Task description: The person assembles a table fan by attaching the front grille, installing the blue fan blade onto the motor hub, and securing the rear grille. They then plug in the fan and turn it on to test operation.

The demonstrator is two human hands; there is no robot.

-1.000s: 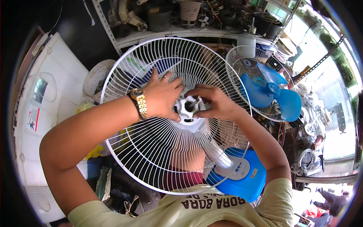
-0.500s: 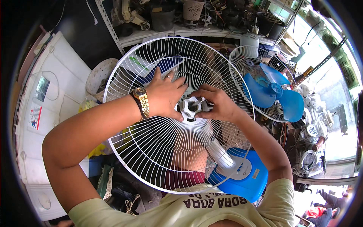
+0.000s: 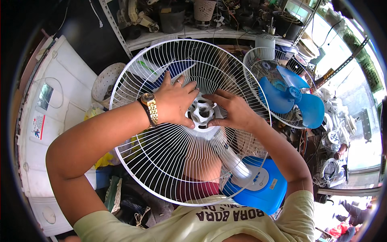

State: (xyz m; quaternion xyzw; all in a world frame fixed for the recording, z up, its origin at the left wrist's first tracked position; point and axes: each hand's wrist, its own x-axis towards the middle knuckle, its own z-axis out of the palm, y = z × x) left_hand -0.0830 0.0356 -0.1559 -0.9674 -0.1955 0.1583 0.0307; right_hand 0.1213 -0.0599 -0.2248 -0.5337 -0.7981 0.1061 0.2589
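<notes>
A round white wire fan guard (image 3: 161, 175) lies against the head of a fan, in front of me. At its centre is a white lobed plastic nut (image 3: 196, 117) around a dark hollow. My left hand (image 3: 175, 101) is spread over the wires left of the nut, its thumb by the nut's lower left edge. On the opposite side, my right hand (image 3: 234, 111) is curled with thumb and forefinger at the nut's right rim. Below, the fan's white neck (image 3: 236, 163) runs to a blue base (image 3: 268, 193) with a pale control panel.
A second fan guard with blue fan blades (image 3: 294, 94) stands at the right. Behind, a shelf (image 3: 193, 33) holds pots and parts. White fan parts (image 3: 332, 137) are heaped at the far right. A white panel (image 3: 60, 109) and a perforated basket (image 3: 107, 78) are at the left.
My right forefinger has shifted slightly outward, and more of the nut shows between my hands. My left hand has stayed nearly still on the guard.
</notes>
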